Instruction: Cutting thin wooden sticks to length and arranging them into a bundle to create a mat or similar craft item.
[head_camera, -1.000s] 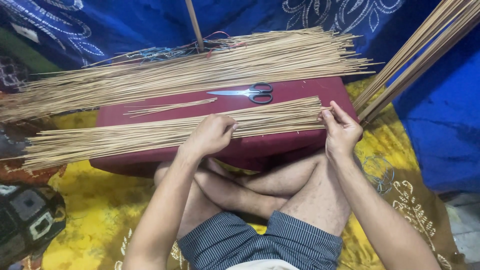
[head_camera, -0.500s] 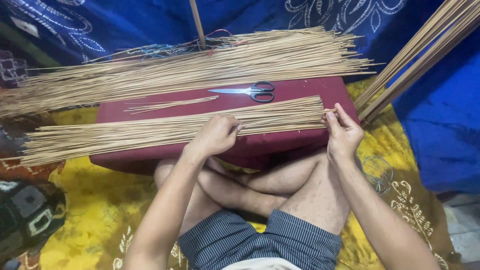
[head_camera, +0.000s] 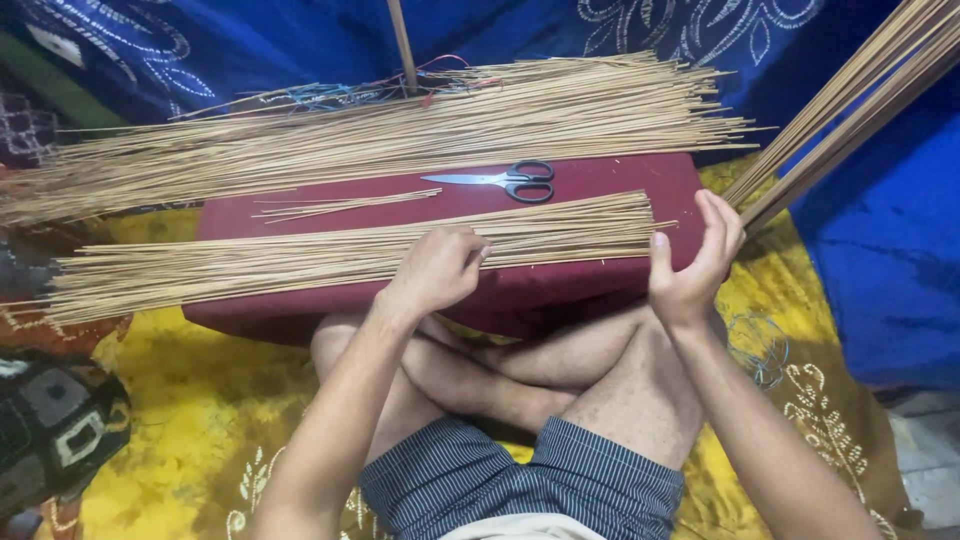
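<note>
A long bundle of thin pale sticks (head_camera: 300, 258) lies across the near side of a dark red cushion (head_camera: 560, 290) over my crossed legs. My left hand (head_camera: 435, 270) rests on the middle of this bundle, fingers curled down over the sticks. My right hand (head_camera: 695, 265) stands upright at the bundle's right end, palm flat toward the stick tips, fingers apart, holding nothing. Black-handled scissors (head_camera: 500, 181) lie on the cushion beyond the bundle. A few loose sticks (head_camera: 340, 205) lie to the left of the scissors.
A larger heap of sticks (head_camera: 400, 130) lies along the far edge of the cushion, with tangled coloured wires (head_camera: 330, 95) behind it. More long sticks (head_camera: 850, 110) lean at the upper right. Blue patterned cloth hangs behind; yellow patterned cloth (head_camera: 170, 420) covers the floor.
My right hand has let go of the stick ends and opened, now standing flat against the tips. My left hand has stayed on the bundle's middle.
</note>
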